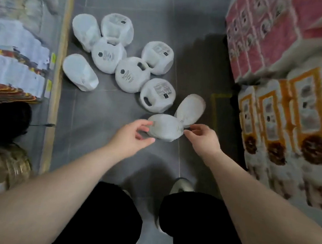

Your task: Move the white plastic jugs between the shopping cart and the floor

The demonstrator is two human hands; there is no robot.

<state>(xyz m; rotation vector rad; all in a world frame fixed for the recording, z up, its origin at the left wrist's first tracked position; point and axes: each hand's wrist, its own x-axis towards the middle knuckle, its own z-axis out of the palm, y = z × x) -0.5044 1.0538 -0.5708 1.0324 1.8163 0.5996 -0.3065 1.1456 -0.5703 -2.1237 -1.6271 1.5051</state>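
Several white plastic jugs (130, 73) lie scattered on the grey tiled floor (194, 52), most on their sides with labels up. The nearest white jug (164, 129) lies on the floor just in front of me, with another jug (191, 107) leaning against its far right end. My left hand (133, 134) curls its thumb and fingers round the nearest jug's left edge. At the right end of the same jug, my right hand (203, 137) pinches it with the fingertips. No shopping cart is in view.
Shelving with packaged goods (14, 62) runs along the left, edged by a wooden strip (56, 84). Stacked pink packs (262, 37) and orange-and-white packs (294, 119) line the right. My legs in black trousers (111, 219) and one shoe (182, 185) are below.
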